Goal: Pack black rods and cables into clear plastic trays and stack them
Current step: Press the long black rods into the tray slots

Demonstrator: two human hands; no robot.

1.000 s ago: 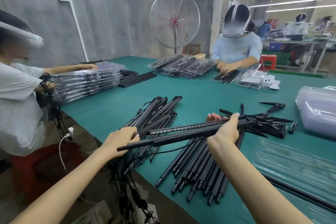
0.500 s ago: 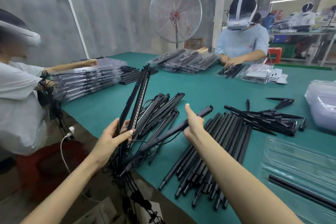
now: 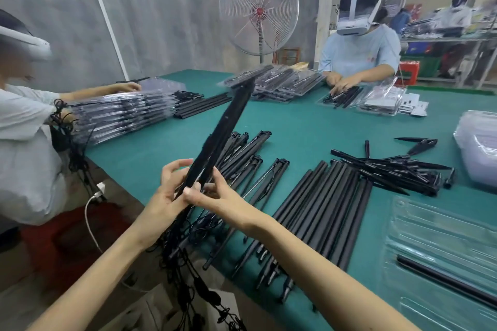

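Fingers (image 3: 178,169) of my left hand (image 3: 168,196) curl round the lower part of a black rod bundle (image 3: 223,129), gripping it; my right hand (image 3: 215,196) pinches the same bundle just beside them, thumb and fingertips closed on its near end. I see the bundle tilted up and away from me, its far end blurred above the green desk (image 3: 295,126). Black cables (image 3: 188,263) hang from its lower end over the desk's near edge. Beneath my right forearm, loose black rods (image 3: 330,201) lie side by side on the desk, with more corded rods (image 3: 247,148) just behind the hands and a heap of short spiked pieces (image 3: 398,172) to the right. At the right edge a clear plastic tray (image 3: 441,239) lies flat, one rod (image 3: 443,279) in it. Stacked filled trays (image 3: 121,115) sit far left.
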